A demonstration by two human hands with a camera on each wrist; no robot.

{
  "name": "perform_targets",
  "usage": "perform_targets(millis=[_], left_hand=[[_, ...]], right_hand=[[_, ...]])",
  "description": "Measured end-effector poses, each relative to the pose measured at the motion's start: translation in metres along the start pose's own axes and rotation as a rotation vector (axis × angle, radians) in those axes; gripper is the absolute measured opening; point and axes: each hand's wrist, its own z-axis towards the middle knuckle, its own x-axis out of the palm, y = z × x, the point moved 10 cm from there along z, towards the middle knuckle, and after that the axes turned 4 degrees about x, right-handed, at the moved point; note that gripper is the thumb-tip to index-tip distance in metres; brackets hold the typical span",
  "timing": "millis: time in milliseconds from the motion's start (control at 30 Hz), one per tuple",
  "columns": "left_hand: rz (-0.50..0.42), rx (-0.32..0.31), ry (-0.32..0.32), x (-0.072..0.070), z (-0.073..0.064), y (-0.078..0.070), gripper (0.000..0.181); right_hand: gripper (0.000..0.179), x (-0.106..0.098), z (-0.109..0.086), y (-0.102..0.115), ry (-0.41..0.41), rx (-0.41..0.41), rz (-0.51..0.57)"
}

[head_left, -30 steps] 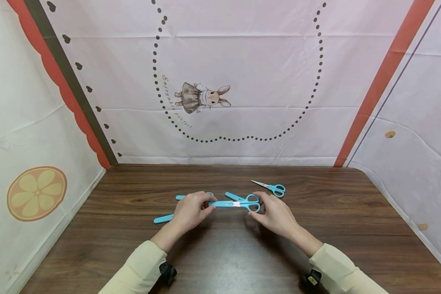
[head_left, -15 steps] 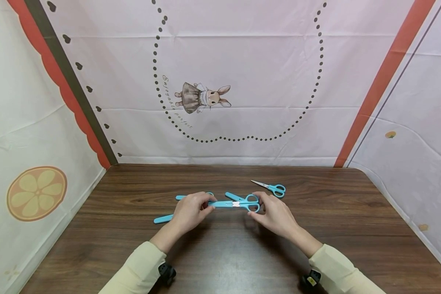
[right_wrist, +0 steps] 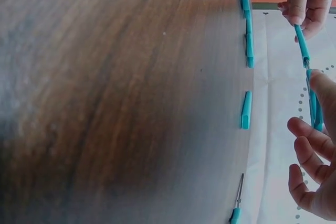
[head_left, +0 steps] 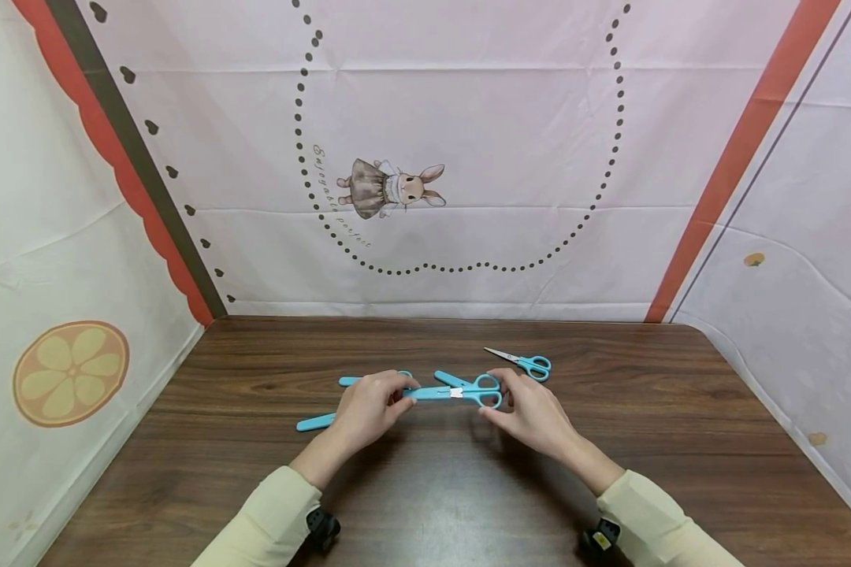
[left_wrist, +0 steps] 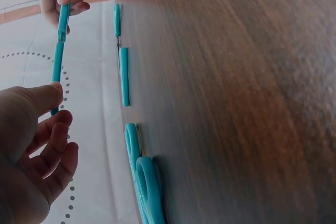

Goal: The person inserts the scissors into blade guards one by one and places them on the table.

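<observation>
You reached in over the tabletop (head_left: 425, 504) with both forearms angled inward from the near side, pale sleeves (head_left: 265, 512) ending short of the wrists, so that your hands faced each other across the middle. Your left hand (head_left: 370, 405) stood palm-side toward the right, its thumb and index finger closed in a pinch on the covered tip of the blue scissors (head_left: 440, 393), while the other fingers curled loosely beside it. Your right hand (head_left: 535, 411) came from the opposite side, its grip spread only as wide as the handle, thumb on the near loop and index finger on the far one, the other fingers bent and apart from it. The scissors thus lay level between the two grips, raised off the tabletop, handle to the right, with a short bright strip of metal showing between handle and cover. Just beyond them lay a loose blue sheath (head_left: 450, 377), and farther back, near your right hand, a bare-bladed pair (head_left: 534, 367). Past your left hand, partly hidden by it, lay two more blue covers (head_left: 315, 422), one with a handle loop (head_left: 405, 373) peeking out.
</observation>
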Motion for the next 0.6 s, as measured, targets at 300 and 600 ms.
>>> perform_targets(millis=[300,600], left_hand=[[0.002,0.008,0.005,-0.0004,0.0010,-0.0030,0.014],[0.010,0.019,0.008,0.0000,0.0017,-0.0043,0.015]], right_hand=[[0.054,0.0014,-0.0010,-0.0027,-0.003,0.000,0.007],[0.053,0.0021,-0.0008,-0.0012,0.005,-0.017,0.004]])
